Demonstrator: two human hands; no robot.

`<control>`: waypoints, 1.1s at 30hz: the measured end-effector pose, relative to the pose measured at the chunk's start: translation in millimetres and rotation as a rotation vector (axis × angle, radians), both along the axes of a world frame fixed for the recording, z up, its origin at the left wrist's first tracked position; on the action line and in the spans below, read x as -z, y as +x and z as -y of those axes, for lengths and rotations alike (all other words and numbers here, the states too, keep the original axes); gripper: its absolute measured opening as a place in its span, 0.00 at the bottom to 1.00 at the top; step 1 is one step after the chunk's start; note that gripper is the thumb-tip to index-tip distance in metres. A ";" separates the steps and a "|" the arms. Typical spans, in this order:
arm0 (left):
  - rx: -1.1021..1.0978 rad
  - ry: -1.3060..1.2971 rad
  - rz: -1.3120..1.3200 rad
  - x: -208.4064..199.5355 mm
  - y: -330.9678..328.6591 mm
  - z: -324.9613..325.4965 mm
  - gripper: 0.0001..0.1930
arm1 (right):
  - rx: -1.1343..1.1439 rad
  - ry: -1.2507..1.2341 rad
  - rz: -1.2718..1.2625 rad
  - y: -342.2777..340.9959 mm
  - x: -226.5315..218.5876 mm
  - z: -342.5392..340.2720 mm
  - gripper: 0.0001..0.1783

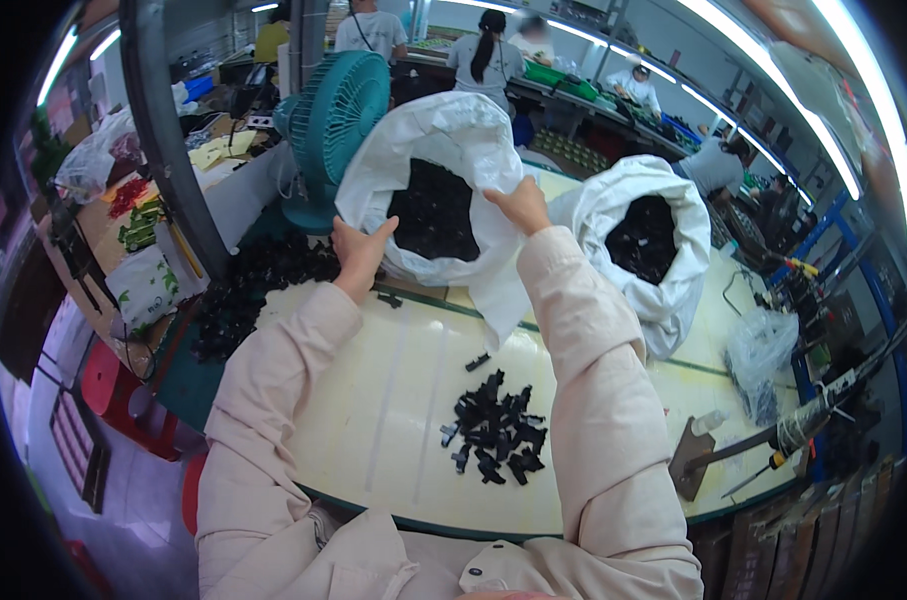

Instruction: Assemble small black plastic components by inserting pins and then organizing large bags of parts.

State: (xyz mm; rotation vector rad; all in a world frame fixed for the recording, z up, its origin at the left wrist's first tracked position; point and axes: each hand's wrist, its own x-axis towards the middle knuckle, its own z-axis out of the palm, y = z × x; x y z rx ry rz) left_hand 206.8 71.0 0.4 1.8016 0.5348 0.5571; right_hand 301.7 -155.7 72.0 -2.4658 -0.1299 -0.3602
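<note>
A white woven sack (378, 165) stands at the far side of the table with its mouth toward me, full of small black parts (433, 212). My left hand (361, 252) grips its near left edge, the thumb pointing inward over the rim. On the sack's right side, my right hand (525, 208) is closed on the rolled rim, with part of the fingers hidden by the cloth. Below the sack, between my forearms, lies a loose pile of black plastic pieces (495, 425). A single black piece (478, 361) rests just above that pile.
To the right stands a second white sack (688, 225) of black parts. A teal fan (338, 110) is behind my left hand, beside a black heap (263, 285). A metal fixture (695, 460), a screwdriver (758, 478) and a clear bag (763, 345) occupy the right. People work beyond.
</note>
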 end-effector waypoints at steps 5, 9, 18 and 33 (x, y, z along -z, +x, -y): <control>0.214 -0.203 0.062 -10.8 21.8 -2.2 0.23 | 0.027 -0.011 0.052 25.4 -7.1 3.2 0.33; 0.109 0.289 0.312 -0.2 44.4 38.2 0.17 | -0.161 0.361 -0.158 27.0 -22.8 -5.0 0.45; 0.505 0.571 0.538 -1.3 39.4 75.9 0.15 | 0.067 0.012 -0.256 14.8 -9.8 -105.1 0.74; 0.365 -0.772 -0.048 28.5 36.0 52.0 0.48 | 0.222 0.109 0.173 62.2 -39.6 -46.9 0.29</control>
